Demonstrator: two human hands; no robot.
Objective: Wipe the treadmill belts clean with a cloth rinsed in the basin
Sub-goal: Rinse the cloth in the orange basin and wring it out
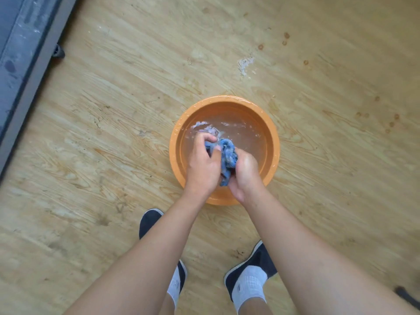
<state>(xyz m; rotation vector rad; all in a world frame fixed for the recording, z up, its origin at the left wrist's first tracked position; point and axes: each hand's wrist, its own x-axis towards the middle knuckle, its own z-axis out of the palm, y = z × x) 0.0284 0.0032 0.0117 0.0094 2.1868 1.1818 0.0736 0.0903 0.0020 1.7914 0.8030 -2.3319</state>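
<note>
The floor [113, 133] is carrying everything here. The treadmill [20, 53] is running along its far-left edge, only a dusty grey side rail and strip showing, so how clean the belt is cannot be told. The basin [223, 98] is sitting out on the open middle of the floor, well apart from the treadmill. That is likely so drips are landing on the boards and not on the machine. Pale splash marks are showing on the floor just beyond its far rim.

The person is standing at the basin's near rim, shoes [150, 221] planted just behind it, and leaning over so both arms are reaching down above the water [241, 137].

The left hand [202, 164] and right hand [246, 171] are both clenching the cloth [228, 155], each fist curling round one end. The cloth is bunching into a rope between them, directly over the near part of the basin. It looks like wringing, and holding it there is letting the squeezed water fall back in. The rinse seems to be nearing its end, with the wiping yet to follow.
</note>
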